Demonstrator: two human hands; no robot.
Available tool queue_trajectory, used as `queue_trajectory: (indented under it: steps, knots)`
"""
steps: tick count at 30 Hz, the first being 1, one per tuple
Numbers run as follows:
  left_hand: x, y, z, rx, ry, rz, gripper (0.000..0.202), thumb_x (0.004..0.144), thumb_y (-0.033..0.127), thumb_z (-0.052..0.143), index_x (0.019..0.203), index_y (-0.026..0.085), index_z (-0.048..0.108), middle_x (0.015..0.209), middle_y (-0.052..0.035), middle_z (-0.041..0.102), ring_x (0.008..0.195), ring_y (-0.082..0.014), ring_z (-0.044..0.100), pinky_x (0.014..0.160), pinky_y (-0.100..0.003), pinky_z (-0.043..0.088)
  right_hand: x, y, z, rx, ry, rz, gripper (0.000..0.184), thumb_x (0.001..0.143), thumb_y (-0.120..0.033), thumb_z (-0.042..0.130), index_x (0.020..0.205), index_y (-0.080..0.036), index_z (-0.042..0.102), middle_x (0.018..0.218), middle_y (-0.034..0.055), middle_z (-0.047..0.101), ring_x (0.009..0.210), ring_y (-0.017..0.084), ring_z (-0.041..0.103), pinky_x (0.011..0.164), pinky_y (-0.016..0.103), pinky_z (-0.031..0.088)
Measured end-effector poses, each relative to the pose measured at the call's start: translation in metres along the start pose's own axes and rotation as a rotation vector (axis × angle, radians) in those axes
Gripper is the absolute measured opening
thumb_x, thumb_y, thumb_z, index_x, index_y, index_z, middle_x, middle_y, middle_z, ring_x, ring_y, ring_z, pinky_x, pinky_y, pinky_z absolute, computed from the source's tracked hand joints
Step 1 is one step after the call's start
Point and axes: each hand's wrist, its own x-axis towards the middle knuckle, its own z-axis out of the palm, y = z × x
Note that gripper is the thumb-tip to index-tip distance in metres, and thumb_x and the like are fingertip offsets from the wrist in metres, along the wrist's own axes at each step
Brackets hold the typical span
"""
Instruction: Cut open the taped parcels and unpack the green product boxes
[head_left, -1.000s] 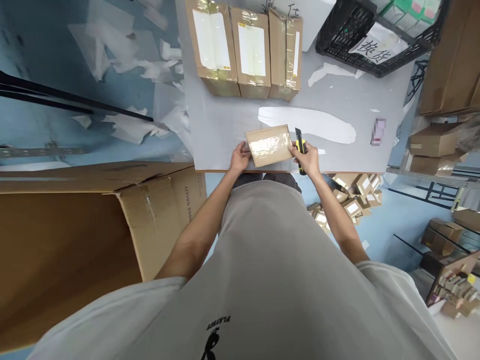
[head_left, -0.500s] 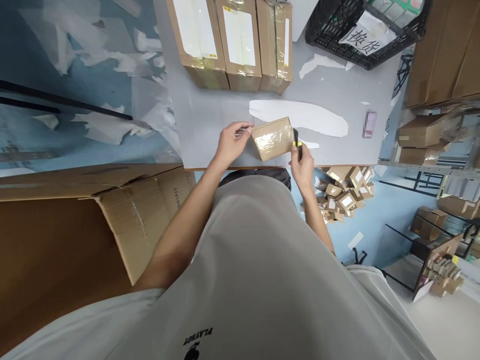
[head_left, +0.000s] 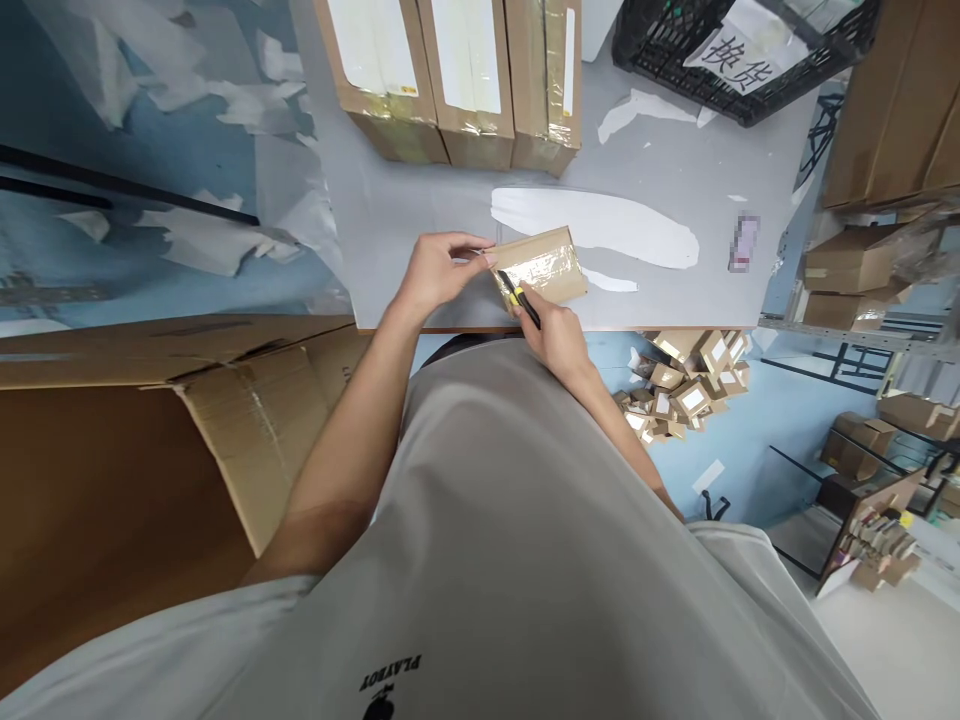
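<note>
A small cardboard box [head_left: 551,262] with shiny clear tape on its upper face lies tilted near the table's front edge. My left hand [head_left: 444,268] grips its left end between thumb and fingers. My right hand [head_left: 556,335] is closed round a black and yellow utility knife [head_left: 528,306]. The knife's tip is at the left end of the box, close to my left fingertips; whether the blade cuts into the tape I cannot tell. Behind the box, a long white paper sheet [head_left: 600,222] lies flat on the grey table [head_left: 420,210].
Three taped cardboard boxes [head_left: 472,140] stand at the table's back. A black plastic crate [head_left: 742,95] with a handwritten paper sits at back right. A large open carton [head_left: 247,430] is at my left. Several small boxes [head_left: 686,395] lie piled on the floor at right.
My right hand has moved left with the knife, from the box's right end across to its left end. My left hand keeps its hold on the box.
</note>
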Motion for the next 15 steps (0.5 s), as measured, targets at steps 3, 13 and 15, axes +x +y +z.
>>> queue_trajectory:
  steps: [3, 13, 15]
  knots:
    - [-0.001, 0.0, 0.001, -0.003, 0.011, -0.011, 0.032, 0.087, 0.042, 0.097, 0.111, 0.022, 0.093, 0.122, -0.0093, 0.092, 0.114, -0.0306, 0.085, 0.111, -0.043, 0.071, 0.005, -0.004, -0.005, -0.031, -0.043, 0.01, 0.058, 0.128, -0.036, 0.051, 0.182, -0.018, 0.059, 0.145, 0.0188, 0.088, 0.132, 0.036, 0.087, 0.12, 0.046, 0.064]
    - [-0.002, 0.003, 0.009, 0.022, 0.073, -0.029, 0.032, 0.086, 0.045, 0.097, 0.109, 0.023, 0.094, 0.117, -0.0082, 0.092, 0.111, -0.0299, 0.086, 0.107, -0.043, 0.072, 0.013, -0.013, -0.021, -0.058, -0.125, -0.023, 0.043, 0.127, -0.033, 0.05, 0.162, -0.021, 0.072, 0.136, 0.0165, 0.09, 0.129, 0.036, 0.085, 0.113, 0.041, 0.062]
    - [-0.003, 0.003, 0.01, 0.026, 0.092, -0.021, 0.029, 0.087, 0.045, 0.096, 0.107, 0.024, 0.094, 0.116, -0.0082, 0.092, 0.11, -0.03, 0.086, 0.107, -0.043, 0.073, 0.017, -0.018, -0.024, -0.063, -0.14, -0.022, 0.037, 0.126, -0.03, 0.051, 0.153, -0.02, 0.076, 0.134, 0.0171, 0.09, 0.128, 0.035, 0.084, 0.113, 0.04, 0.061]
